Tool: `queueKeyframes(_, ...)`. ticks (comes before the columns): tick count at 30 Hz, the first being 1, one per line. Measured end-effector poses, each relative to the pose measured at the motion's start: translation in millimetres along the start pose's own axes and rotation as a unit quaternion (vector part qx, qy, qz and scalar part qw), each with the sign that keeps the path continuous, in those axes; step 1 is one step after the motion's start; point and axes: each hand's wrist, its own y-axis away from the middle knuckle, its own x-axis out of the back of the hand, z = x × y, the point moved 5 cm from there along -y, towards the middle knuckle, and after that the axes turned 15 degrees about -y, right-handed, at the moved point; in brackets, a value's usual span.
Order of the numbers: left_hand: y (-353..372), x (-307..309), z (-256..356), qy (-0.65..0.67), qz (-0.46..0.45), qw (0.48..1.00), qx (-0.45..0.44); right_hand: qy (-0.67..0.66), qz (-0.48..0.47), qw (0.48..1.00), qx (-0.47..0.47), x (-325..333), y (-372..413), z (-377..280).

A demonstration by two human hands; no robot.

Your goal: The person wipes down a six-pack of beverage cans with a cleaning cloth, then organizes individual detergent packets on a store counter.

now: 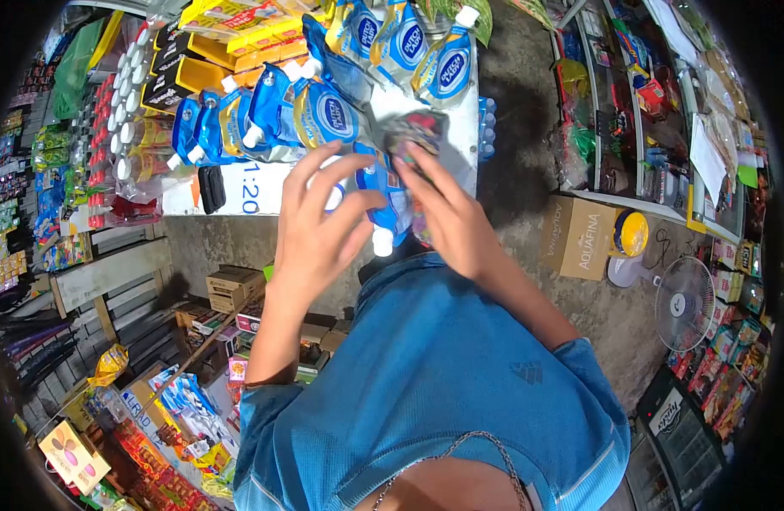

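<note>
My left hand (322,217) is over the table's near edge, fingers curved and apart, with nothing seen in its grip. Just beside it a blue-and-white spouted pouch (383,192) lies with its white cap (383,241) toward me. My right hand (443,204) has its fingers against a crumpled, multicoloured cloth (415,132), blurred by motion, above the pouch's far end. Part of the pouch is hidden behind my hands. Beyond them, several Dutch Lady pouches (331,115) stand in rows on the white table (460,140).
Red-capped and white-capped bottles (136,132) and yellow boxes (247,38) crowd the table's left side. A small black object (211,189) lies near its front edge. At right are an Aquafina carton (577,238), a fan (684,304) and stocked shelves (618,102).
</note>
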Motion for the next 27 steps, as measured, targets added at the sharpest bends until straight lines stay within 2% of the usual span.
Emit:
queueKeyframes(1,-0.2,0.1,0.0,0.003,-0.002,1.0,0.001,-0.04,-0.007,0.999,0.005,1.7,-8.9,-21.9)
queueKeyframes(3,-3.9,-0.1,0.1,-0.052,-0.01,0.997,-0.06,-0.047,0.0,0.995,0.083,-1.7,-15.1,-37.8)
queueKeyframes(5,-8.0,7.4,-5.4,-0.072,-0.031,0.994,-0.077,-0.041,-0.029,0.997,0.054,-11.5,-3.7,0.1)
queueKeyframes(6,-7.5,7.9,-8.5,-0.066,-0.049,0.993,-0.088,0.006,-0.033,0.999,0.03,-6.1,2.8,14.6)
queueKeyframes(7,-7.0,9.0,-9.5,-0.062,-0.068,0.991,-0.095,0.075,-0.038,0.996,-0.019,1.9,8.9,24.6)
queueKeyframes(9,-8.9,18.0,-8.0,-0.065,-0.053,0.992,-0.091,0.113,-0.08,0.981,-0.132,13.2,20.4,56.1)
queueKeyframes(10,-7.3,16.7,-7.9,-0.083,-0.057,0.99,-0.102,0.113,-0.086,0.981,-0.131,20.1,29.0,56.3)
queueKeyframes(12,-13.7,17.6,-5.9,-0.119,-0.026,0.986,-0.113,0.062,0.016,0.992,-0.108,43.4,33.4,51.7)
queueKeyframes(13,-15.1,19.2,-2.9,-0.121,-0.025,0.987,-0.107,0.062,0.011,0.992,-0.106,47.8,34.7,49.0)
queueKeyframes(15,-21.0,20.1,0.2,-0.116,-0.03,0.989,-0.084,0.092,0.1,0.988,-0.071,67.6,30.8,36.8)
queueKeyframes(16,-26.9,21.5,4.3,-0.093,0.017,0.992,-0.085,0.088,0.125,0.986,-0.065,73.4,31.1,38.3)
queueKeyframes(17,-28.4,19.3,8.4,-0.094,0.019,0.992,-0.086,0.088,0.126,0.986,-0.063,75.9,30.9,36.7)
queueKeyframes(19,-32.3,13.1,8.6,-0.051,0.007,0.999,-0.015,0.087,0.173,0.979,-0.064,86.7,31.3,29.4)
queueKeyframes(20,-36.1,11.8,14.4,-0.051,0.008,0.999,-0.017,0.067,0.179,0.979,-0.072,89.7,31.2,25.9)
queueKeyframes(22,-42.3,15.3,16.1,0.037,0.056,0.995,0.078,0.066,0.189,0.977,-0.072,92.2,32.2,21.6)
queueKeyframes(27,-57.4,4.9,27.2,0.057,0.062,0.992,0.098,0.074,0.196,0.976,-0.059,93.8,34.1,20.1)
